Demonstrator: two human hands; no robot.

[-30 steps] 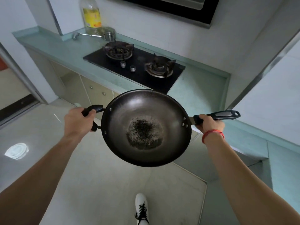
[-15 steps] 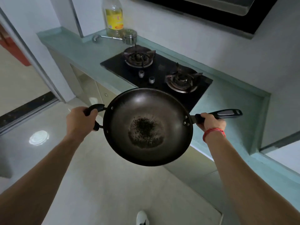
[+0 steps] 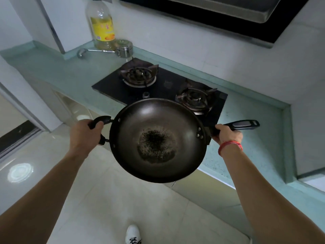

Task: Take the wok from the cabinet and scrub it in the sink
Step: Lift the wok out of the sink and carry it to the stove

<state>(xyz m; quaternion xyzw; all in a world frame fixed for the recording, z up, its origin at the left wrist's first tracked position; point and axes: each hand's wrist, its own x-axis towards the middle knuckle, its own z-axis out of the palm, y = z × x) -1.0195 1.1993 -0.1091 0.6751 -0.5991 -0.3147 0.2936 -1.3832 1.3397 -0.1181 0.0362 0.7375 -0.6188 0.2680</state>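
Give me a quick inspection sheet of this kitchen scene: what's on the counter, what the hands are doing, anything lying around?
Surface: pale green counter, mostly bare, with a black two-burner hob set into it.
Job's things: wok held in the air in front of the counter, upright, a dark burnt patch in its middle. No sink in view.
Clutter: oil bottle and a small metal pot with a long handle, at the back of the counter.
Hands: left hand grips the loop handle; right hand grips the long handle.
Cables: nothing seen.
Surroundings: range hood above the hob, tiled floor, one shoe at the bottom edge.
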